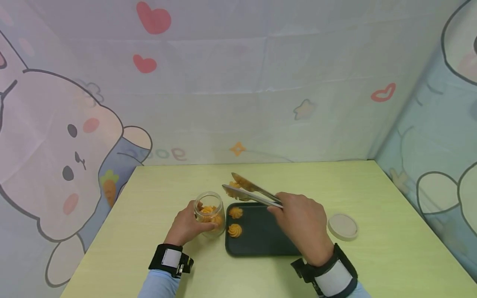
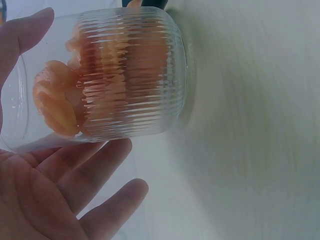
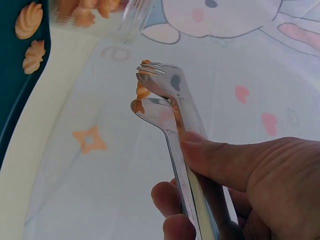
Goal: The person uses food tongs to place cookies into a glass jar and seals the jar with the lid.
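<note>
My left hand point(image 1: 188, 225) holds a ribbed glass jar point(image 2: 135, 75) standing on the table, thumb on one side and fingers on the other. Several golden swirled cookies point(image 2: 55, 97) fill part of the uncovered jar. With my right hand point(image 1: 303, 223) I grip metal tongs point(image 3: 175, 125), thumb pressing one arm. Between the tong tips is a piped cookie point(image 1: 233, 191), raised above the far left corner of a dark baking tray point(image 1: 266, 231), just right of the jar. Two more cookies lie along the tray's left side, a far cookie point(image 1: 235, 212) and a nearer cookie point(image 1: 234, 230).
A round pale lid point(image 1: 343, 227) lies on the table right of the tray, beside my right wrist. The light yellow table point(image 1: 179, 182) backs onto a cloth wall point(image 1: 242, 82) printed with hearts and cartoon animals.
</note>
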A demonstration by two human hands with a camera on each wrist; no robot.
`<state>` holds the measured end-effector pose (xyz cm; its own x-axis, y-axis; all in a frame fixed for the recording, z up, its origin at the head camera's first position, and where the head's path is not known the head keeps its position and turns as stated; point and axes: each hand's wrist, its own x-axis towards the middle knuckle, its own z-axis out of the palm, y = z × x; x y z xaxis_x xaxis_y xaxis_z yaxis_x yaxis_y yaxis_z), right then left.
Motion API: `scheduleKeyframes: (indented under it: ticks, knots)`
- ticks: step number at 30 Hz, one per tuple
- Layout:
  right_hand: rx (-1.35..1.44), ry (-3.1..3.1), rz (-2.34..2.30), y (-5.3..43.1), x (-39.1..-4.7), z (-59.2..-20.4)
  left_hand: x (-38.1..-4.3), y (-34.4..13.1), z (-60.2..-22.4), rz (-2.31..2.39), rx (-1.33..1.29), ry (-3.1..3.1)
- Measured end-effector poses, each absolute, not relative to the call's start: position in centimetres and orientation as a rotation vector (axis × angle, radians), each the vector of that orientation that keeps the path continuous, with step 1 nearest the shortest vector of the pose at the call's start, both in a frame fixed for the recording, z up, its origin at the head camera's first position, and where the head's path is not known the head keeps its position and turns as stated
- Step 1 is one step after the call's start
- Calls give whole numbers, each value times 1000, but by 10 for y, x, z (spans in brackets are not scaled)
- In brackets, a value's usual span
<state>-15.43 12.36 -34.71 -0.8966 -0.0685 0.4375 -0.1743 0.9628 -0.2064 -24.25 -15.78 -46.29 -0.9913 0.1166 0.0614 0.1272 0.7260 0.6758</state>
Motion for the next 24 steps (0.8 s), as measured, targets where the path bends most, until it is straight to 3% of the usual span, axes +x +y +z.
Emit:
scheduleKeyframes:
  ticks: [24]
  knots:
    - [356,-2640,281,78,-161,-349,-242,-158,-463,-1195,-201,-2905]
